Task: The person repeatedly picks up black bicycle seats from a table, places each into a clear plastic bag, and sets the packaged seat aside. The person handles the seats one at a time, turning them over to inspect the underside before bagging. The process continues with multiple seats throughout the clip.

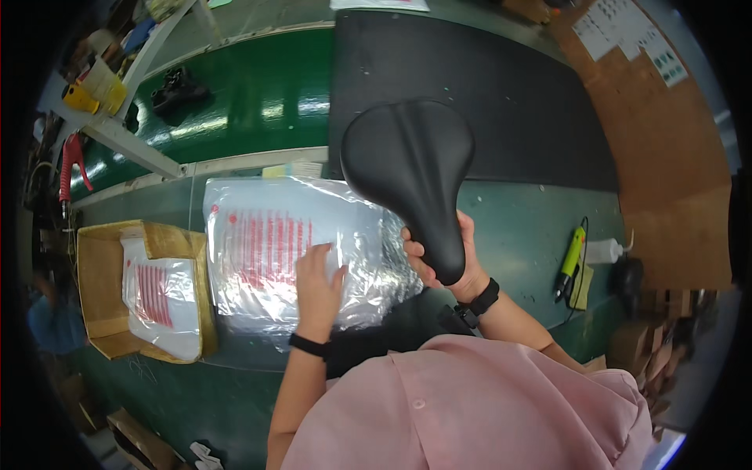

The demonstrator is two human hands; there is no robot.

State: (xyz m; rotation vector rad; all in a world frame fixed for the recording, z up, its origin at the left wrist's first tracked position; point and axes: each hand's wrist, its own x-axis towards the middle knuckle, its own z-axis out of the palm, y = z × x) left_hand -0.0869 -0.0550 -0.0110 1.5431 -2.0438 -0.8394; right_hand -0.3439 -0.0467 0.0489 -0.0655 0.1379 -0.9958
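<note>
A black bicycle saddle (411, 157) is held up by my right hand (468, 262), its wide end pointing away from me. The fingers wrap round the narrow nose from beneath, so part of the grip is hidden. On the table to the left lies a stack of clear plastic bags (266, 243) with red print. My left hand (319, 286) rests over the right part of these bags, fingers stretched and apart, nothing visible in them. Whether its fingertips press on the plastic I cannot tell.
At the left a cardboard box (90, 274) holds more printed bags. A black mat (501, 94) covers the far right of the table. On the right lie a lime-green electric screwdriver (573, 254) and a white bottle (603, 251). A red air gun (72, 164) hangs at left.
</note>
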